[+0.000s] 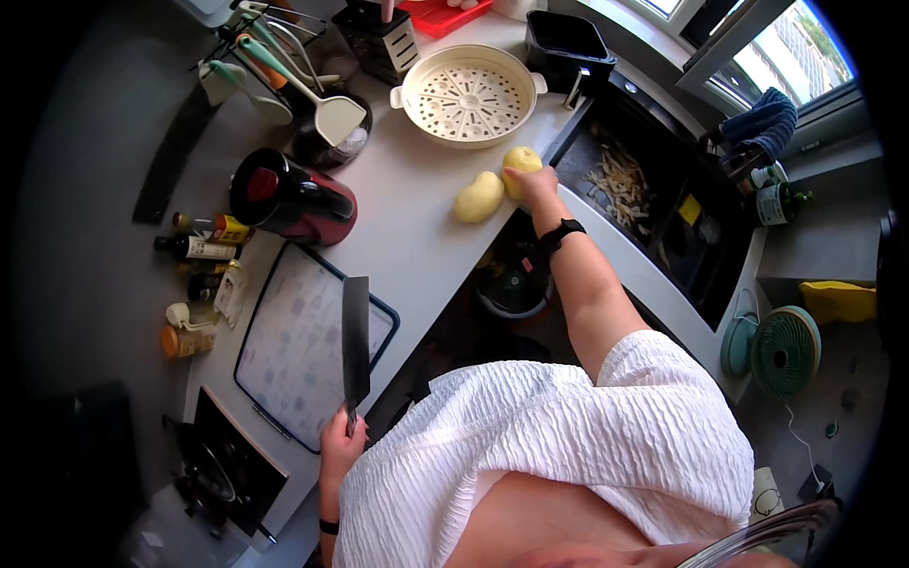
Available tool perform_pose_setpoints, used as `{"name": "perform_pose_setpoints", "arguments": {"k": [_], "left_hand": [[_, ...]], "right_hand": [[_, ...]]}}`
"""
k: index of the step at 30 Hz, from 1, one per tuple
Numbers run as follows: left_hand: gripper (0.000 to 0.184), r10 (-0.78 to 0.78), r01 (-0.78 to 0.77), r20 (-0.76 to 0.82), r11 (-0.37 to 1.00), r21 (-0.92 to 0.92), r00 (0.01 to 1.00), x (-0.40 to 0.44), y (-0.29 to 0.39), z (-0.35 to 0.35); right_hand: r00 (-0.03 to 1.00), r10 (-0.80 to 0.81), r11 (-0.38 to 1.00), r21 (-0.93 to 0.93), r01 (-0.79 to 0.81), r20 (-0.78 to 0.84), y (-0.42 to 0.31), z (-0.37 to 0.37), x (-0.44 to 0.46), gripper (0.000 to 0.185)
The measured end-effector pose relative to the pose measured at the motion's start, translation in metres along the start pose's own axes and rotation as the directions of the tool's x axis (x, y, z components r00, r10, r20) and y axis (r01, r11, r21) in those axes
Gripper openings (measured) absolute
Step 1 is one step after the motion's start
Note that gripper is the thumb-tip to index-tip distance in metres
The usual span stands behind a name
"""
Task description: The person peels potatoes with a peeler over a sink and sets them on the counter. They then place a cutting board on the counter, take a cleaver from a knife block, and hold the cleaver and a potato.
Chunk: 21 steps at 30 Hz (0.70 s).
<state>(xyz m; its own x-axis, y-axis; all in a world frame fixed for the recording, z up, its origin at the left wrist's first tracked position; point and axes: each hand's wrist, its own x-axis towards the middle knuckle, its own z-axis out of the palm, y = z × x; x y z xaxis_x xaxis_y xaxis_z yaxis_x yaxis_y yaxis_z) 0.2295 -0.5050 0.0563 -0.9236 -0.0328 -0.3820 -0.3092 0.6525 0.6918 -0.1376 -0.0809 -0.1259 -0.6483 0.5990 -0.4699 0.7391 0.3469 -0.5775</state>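
My left hand [342, 441] is closed around the handle of a dark, broad-bladed kitchen knife [355, 331]. The blade points away from me above a cutting board [294, 346] with a dark rim and pale patterned surface. My right hand [536, 183] reaches to the counter corner, its fingers closed on a peeled potato [522, 161]. Beside it lies a second peeled potato [479, 197], larger and also pale yellow. Part of the gripped potato is hidden by my fingers.
Behind the potatoes stands a cream steamer basket [471, 95]. Peelings [620, 189] lie in the dark sink [682, 241] at right. A black-and-red appliance [295, 199], bottles [204, 248] and a stove [232, 464] line the left. Below the counter is a bin [514, 284].
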Motion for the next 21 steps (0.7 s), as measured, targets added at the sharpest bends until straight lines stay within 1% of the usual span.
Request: {"name": "perform_pose_setpoints", "arguments": {"k": [1,4,6,9,11,12,13,14,16,17,18,20,21], "left_hand": [[0.038,-0.006,0.006,-0.003,1.0,0.011,1.0,-0.004,-0.003,-0.001],[0.04,0.018,-0.017,-0.019,0.999,0.031,1.0,-0.013,-0.014,-0.004],[0.041,0.042,-0.041,-0.019,0.999,0.029,0.999,-0.012,-0.02,-0.009],[0.042,0.044,-0.044,-0.007,0.999,0.017,0.999,-0.01,-0.023,-0.019],[0.042,0.045,-0.045,0.004,0.998,0.039,0.999,-0.009,-0.026,-0.027],[0.042,0.069,-0.069,0.01,0.996,0.049,0.998,-0.007,-0.031,-0.032],[0.043,0.092,-0.093,0.014,0.994,0.057,0.996,-0.006,-0.038,-0.035],[0.043,0.115,-0.116,0.019,0.991,0.066,0.993,-0.004,-0.041,-0.039],[0.043,0.14,-0.144,0.053,0.984,0.103,0.989,0.0,-0.032,-0.049],[0.043,0.158,-0.167,0.081,0.979,0.12,0.984,0.004,-0.027,-0.053],[0.043,0.161,-0.171,0.101,0.98,0.101,0.982,0.012,-0.03,-0.053],[0.043,0.175,-0.187,0.157,0.98,0.064,0.972,0.031,-0.038,-0.05],[0.038,0.2,-0.21,0.18,0.977,0.036,0.963,0.043,-0.034,-0.047]], "right_hand": [[1.0,-0.023,0.995,0.095,0.022,0.006,0.0,-0.001,-0.002,0.09],[0.996,-0.024,0.977,0.209,0.042,-0.088,-0.001,0.003,-0.009,0.091],[0.997,-0.017,0.965,0.259,0.037,-0.079,0.004,0.007,0.002,0.093],[0.997,-0.002,0.95,0.311,0.024,-0.073,0.007,0.006,-0.004,0.092],[0.988,0.019,0.934,0.355,0.037,-0.151,0.016,0.01,-0.002,0.093],[0.981,0.026,0.924,0.378,0.049,-0.192,0.019,0.011,0.003,0.093],[0.973,0.035,0.912,0.405,0.062,-0.228,0.019,0.005,-0.002,0.089],[0.972,-0.024,0.846,0.513,0.144,-0.234,0.018,-0.003,-0.011,0.088],[0.954,-0.12,0.663,0.693,0.284,-0.277,0.028,-0.024,-0.035,0.087],[0.946,-0.188,0.619,0.716,0.323,-0.264,0.033,-0.037,-0.048,0.08],[0.951,-0.242,0.54,0.787,0.298,-0.194,0.04,-0.052,-0.064,0.078],[0.928,-0.361,0.376,0.897,0.231,-0.088,0.057,-0.083,-0.114,0.075],[0.916,-0.393,0.261,0.946,0.192,-0.078,0.064,-0.094,-0.143,0.069]]}}
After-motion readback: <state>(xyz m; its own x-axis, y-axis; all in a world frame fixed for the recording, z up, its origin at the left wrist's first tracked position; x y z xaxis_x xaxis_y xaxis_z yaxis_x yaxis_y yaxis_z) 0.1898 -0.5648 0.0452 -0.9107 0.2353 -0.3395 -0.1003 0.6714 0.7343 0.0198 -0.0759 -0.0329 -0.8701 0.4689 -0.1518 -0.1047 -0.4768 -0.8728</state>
